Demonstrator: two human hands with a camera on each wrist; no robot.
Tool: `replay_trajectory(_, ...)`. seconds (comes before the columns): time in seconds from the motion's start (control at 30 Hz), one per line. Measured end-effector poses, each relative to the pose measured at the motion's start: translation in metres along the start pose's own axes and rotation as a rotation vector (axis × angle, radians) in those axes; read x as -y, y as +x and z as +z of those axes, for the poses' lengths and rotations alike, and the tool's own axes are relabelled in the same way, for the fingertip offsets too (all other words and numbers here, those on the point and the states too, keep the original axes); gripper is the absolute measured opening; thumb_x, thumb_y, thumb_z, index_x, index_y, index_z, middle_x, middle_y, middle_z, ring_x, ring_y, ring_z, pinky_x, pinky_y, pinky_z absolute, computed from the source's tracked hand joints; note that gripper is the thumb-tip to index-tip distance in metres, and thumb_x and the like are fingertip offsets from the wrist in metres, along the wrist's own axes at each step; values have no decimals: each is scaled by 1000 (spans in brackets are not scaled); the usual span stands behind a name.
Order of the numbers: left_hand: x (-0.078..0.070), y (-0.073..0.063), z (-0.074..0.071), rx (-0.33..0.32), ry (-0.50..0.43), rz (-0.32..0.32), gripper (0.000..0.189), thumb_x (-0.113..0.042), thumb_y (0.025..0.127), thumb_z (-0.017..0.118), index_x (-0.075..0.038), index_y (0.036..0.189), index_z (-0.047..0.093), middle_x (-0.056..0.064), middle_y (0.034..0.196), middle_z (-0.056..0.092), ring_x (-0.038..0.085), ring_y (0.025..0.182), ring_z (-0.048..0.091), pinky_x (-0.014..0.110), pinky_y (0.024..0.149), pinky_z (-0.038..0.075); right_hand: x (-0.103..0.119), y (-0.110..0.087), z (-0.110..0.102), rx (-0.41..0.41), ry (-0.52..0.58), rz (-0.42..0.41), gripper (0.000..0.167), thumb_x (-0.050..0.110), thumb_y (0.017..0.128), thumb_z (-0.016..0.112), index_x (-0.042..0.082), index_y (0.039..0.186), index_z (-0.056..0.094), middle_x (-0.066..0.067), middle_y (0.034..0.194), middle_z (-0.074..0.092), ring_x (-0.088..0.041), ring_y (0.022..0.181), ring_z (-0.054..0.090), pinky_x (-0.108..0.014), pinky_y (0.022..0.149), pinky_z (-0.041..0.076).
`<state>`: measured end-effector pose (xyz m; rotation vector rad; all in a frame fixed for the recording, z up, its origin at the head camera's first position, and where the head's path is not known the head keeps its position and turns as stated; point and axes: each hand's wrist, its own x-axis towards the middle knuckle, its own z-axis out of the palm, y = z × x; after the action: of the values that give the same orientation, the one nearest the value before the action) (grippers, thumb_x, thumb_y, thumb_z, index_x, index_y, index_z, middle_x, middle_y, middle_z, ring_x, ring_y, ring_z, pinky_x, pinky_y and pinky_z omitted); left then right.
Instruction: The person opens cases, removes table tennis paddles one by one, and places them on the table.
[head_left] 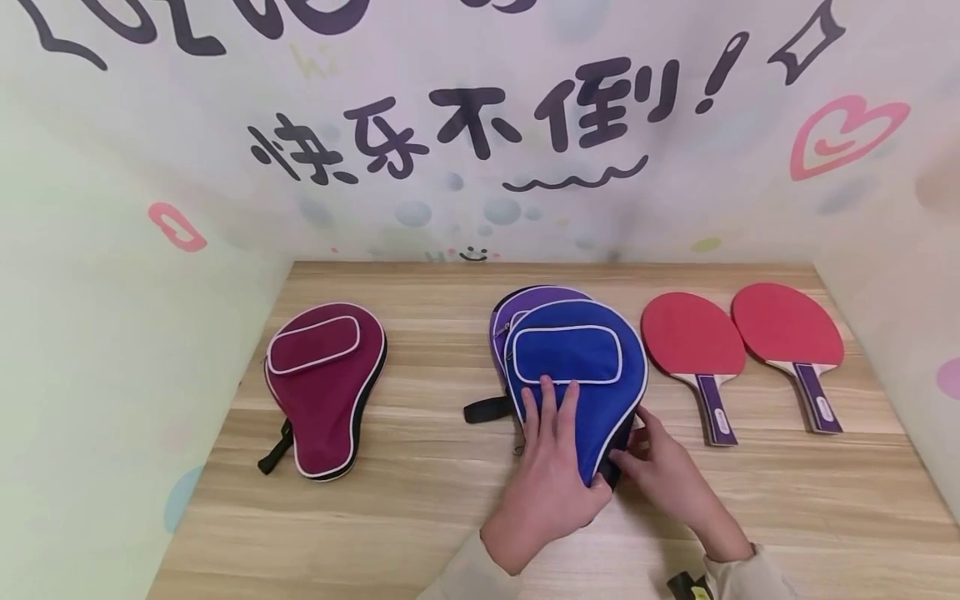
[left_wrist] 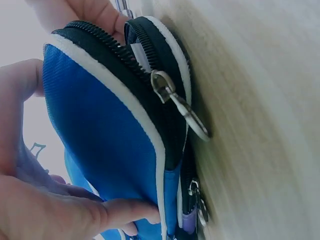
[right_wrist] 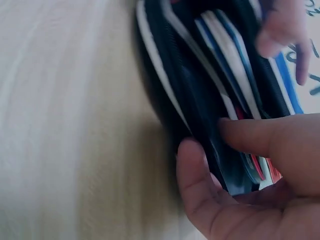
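Observation:
A blue table tennis paddle case (head_left: 618,400) with white piping lies partly over a purple paddle case (head_left: 547,296). My left hand (head_left: 551,483) holds the blue case, fingers across its front and thumb at the lower right edge. The zipper (left_wrist: 162,87) is undone along part of the case. At the right side, my right hand (head_left: 671,475) pinches the dark edge of the opening between thumb and finger. Inside the opening, the right wrist view shows a paddle (right_wrist: 232,60) with pale and red layers; most of it is hidden.
On the right lie two red paddles (head_left: 693,333) (head_left: 787,325) with purple handles. A maroon paddle case (head_left: 322,400) with a black strap lies at the left of the wooden table (head_left: 420,517). Printed walls (head_left: 420,225) enclose the back and sides.

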<state>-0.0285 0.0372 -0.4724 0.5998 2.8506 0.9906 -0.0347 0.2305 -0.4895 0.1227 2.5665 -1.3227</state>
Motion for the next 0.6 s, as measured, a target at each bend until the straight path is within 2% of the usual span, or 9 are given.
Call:
replay_trajectory(0.17, 2, -2, -2, -67, -28, 49, 119, -28, 78, 81, -19, 165, -1, 23, 172, 2, 54, 155, 8, 62, 117, 36, -2, 2, 7, -21, -95, -77, 84, 2, 88, 72, -8, 155, 23, -15, 97, 71, -17, 85, 65, -26, 67, 53)
replay_trajectory(0.27, 3, -4, -5, -102, -35, 64, 118, -28, 77, 82, -17, 164, 3, 25, 171, 6, 54, 155, 13, 62, 117, 37, -2, 1, 7, -20, -112, -77, 84, 3, 89, 73, -9, 155, 22, -15, 98, 71, -19, 88, 66, -28, 70, 54)
replay_trajectory(0.4, 2, -9, -12, -112, -50, 50, 116, -28, 78, 81, -18, 164, 6, 23, 171, 7, 52, 154, 18, 61, 115, 39, -2, 1, 6, -2, -119, -67, 87, 7, 90, 73, -13, 156, 19, -17, 102, 72, -22, 93, 70, -30, 75, 56)
replay_trajectory(0.5, 2, -12, -17, -105, -61, 37, 114, -28, 79, 80, -20, 165, 5, 20, 172, 6, 48, 155, 20, 60, 115, 40, -2, 1, 5, -7, -117, -80, 88, 7, 90, 74, -13, 156, 19, -15, 100, 73, -20, 92, 70, -29, 76, 55)
replay_trajectory(0.6, 2, -16, -22, -133, -40, 36, 114, -28, 78, 80, -20, 165, 6, 17, 173, 8, 43, 156, 22, 58, 115, 42, -1, 1, 5, -14, -112, -93, 88, 6, 90, 74, -11, 156, 20, -12, 96, 73, -17, 88, 67, -27, 74, 54)
